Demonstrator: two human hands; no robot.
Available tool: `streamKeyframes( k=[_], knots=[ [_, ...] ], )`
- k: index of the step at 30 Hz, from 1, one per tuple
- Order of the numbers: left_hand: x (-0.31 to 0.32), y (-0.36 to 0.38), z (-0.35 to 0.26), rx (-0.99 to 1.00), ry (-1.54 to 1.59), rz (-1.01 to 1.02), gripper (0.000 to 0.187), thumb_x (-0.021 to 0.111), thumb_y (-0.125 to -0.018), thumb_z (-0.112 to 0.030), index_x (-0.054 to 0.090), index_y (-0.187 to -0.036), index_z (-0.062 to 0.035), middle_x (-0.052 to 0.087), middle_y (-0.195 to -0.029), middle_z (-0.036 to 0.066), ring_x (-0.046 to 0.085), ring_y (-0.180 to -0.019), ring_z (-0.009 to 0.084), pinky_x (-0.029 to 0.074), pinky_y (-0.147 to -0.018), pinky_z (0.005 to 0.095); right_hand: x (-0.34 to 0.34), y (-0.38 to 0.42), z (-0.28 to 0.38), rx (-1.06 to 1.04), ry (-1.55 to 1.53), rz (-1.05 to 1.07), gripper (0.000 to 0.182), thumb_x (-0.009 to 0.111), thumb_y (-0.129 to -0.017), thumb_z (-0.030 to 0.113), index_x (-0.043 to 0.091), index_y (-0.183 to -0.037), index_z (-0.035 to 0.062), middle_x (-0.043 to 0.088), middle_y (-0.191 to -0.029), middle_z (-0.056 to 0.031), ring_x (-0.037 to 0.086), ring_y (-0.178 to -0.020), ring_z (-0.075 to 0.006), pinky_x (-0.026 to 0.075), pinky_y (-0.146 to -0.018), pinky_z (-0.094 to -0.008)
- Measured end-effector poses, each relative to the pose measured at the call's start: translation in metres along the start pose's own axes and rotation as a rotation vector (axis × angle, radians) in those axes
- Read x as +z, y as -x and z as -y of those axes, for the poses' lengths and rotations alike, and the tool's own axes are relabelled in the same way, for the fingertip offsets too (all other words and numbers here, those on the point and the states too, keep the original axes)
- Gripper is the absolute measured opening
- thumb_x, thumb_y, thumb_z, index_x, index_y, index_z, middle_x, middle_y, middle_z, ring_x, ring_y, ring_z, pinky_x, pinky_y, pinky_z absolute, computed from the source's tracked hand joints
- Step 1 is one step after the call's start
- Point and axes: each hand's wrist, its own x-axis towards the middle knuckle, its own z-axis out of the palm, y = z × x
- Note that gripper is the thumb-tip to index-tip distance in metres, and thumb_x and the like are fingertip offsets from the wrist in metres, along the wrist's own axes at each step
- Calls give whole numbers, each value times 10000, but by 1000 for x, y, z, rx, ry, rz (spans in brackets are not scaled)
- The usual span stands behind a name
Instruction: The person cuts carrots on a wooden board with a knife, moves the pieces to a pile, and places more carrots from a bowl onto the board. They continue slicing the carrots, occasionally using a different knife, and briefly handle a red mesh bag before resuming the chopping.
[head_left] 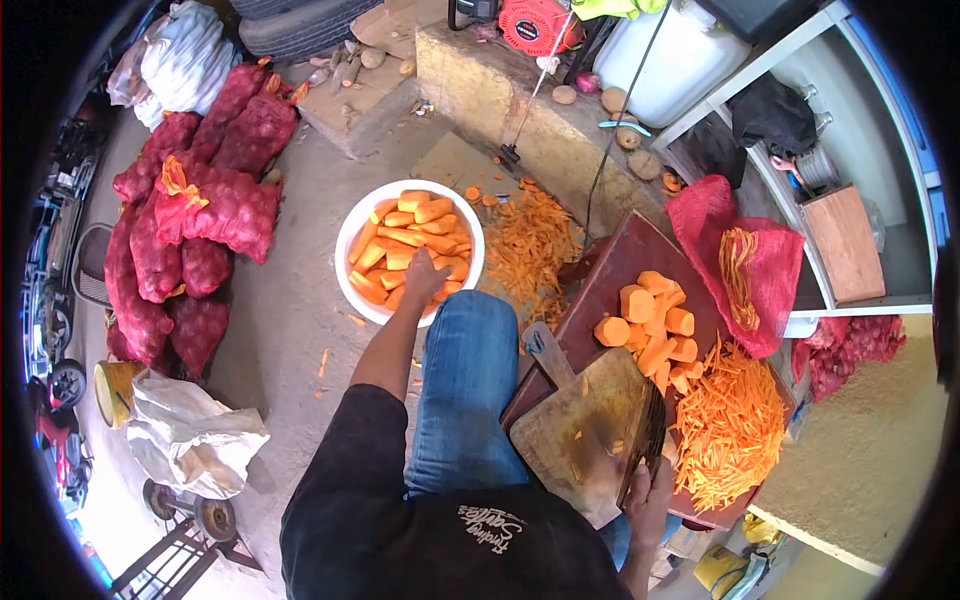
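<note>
My left hand (426,279) reaches into a white basin (346,287) heaped with peeled carrots (370,285). Its fingers are bent onto a carrot among them. On my right, my right hand (650,490) is closed at the lower right edge of a stained cutting board (575,430). It grips what looks like a knife, with a dark blade (655,425) running along the board's edge. The handle is hidden by the fingers. Beside the board, thick carrot chunks (655,320) and a pile of carrot strips (730,425) lie on a dark red surface (640,250).
Orange peelings (530,245) cover the floor beyond my knee. Red mesh sacks (220,205) are stacked at the left, near a crumpled white sack (190,430). A red mesh bag (740,265) lies by a shelf (880,130) at the right. A concrete ledge (480,90) runs behind.
</note>
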Motion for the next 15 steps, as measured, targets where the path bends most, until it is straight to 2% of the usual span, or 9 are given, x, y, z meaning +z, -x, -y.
streamKeyframes(
  k=[4, 7, 10, 13, 15],
  knots=[
    [8, 2, -2, 45, -96, -47, 715, 857, -835, -429, 555, -1292, 30, 714, -1250, 303, 716, -1161, 459, 559, -1019, 564, 4, 1, 1, -56, -31, -33, 175, 554, -1098, 121, 594, -1188, -23, 661, -913, -227, 650, -813, -422, 521, -762, -499],
    [7, 14, -7, 63, -159, -27, 650, 847, -823, -454, 597, -1195, 17, 744, -1129, 296, 746, -1083, 457, 567, -968, 597, 5, 2, -2, -10, -28, -2, 182, 552, -1096, 116, 594, -1199, -28, 672, -933, -228, 665, -835, -419, 528, -778, -497],
    [2, 33, -21, -2, -159, 42, 674, 846, -819, -482, 605, -1202, 19, 735, -1134, 309, 739, -1100, 466, 566, -971, 606, 6, 3, 3, -30, -27, -6, 188, 557, -1096, 118, 598, -1201, -32, 680, -948, -228, 673, -848, -411, 534, -789, -485],
    [11, 40, -22, -50, -137, -22, 660, 840, -822, -494, 624, -1184, 14, 728, -1164, 329, 733, -1118, 472, 580, -962, 589, 6, 1, 0, -62, -33, -13, 201, 564, -1094, 122, 603, -1215, -33, 685, -948, -225, 677, -853, -406, 538, -791, -475],
    [13, 36, -23, -82, -119, 6, 662, 839, -824, -484, 633, -1205, 18, 721, -1205, 334, 728, -1142, 469, 584, -969, 576, 4, 1, 1, -69, -52, -16, 213, 567, -1093, 129, 604, -1226, -34, 686, -945, -223, 678, -855, -407, 539, -786, -472]
  ],
)
